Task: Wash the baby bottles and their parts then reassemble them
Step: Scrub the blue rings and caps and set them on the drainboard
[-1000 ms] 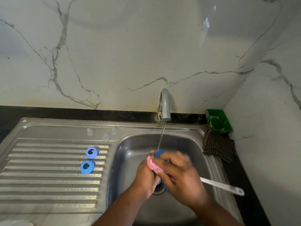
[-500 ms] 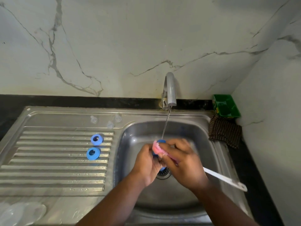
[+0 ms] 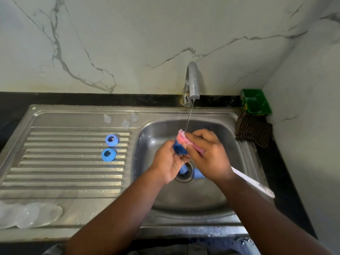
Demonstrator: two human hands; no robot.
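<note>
The left hand (image 3: pixel 169 159) is curling its fingers round a blue bottle ring (image 3: pixel 179 149), holding it over the sink (image 3: pixel 150 137) under the tap (image 3: pixel 192 80). The right hand (image 3: pixel 207 153) is gripping a bottle brush (image 3: pixel 250 182) close to its pink sponge head (image 3: pixel 181 138), which is pressing against the top of the ring, while the white handle is sticking out behind the right wrist. A thin stream of water (image 3: pixel 189 116) is running down onto the sponge, just in front of the fingertips. Directly beneath the hands, two more blue parts (image 3: pixel 184 169) (image 3: pixel 198 174) are lying by the drain (image 3: pixel 184 178). On the ribbed drainboard (image 3: pixel 64 162) to the left of the left hand, two blue rings (image 3: pixel 111 139) (image 3: pixel 108 154) are sitting one just beside the other. Three clear teats (image 3: pixel 107 119) (image 3: pixel 126 124) (image 3: pixel 134 116) are standing beyond them. Clear bottles (image 3: pixel 31 214) are lying well to the left of the left forearm, on the near corner. Beyond the right hand, a green tub (image 3: pixel 255 102) is sitting in the corner with a checked cloth (image 3: pixel 253 129) in front of it.
</note>
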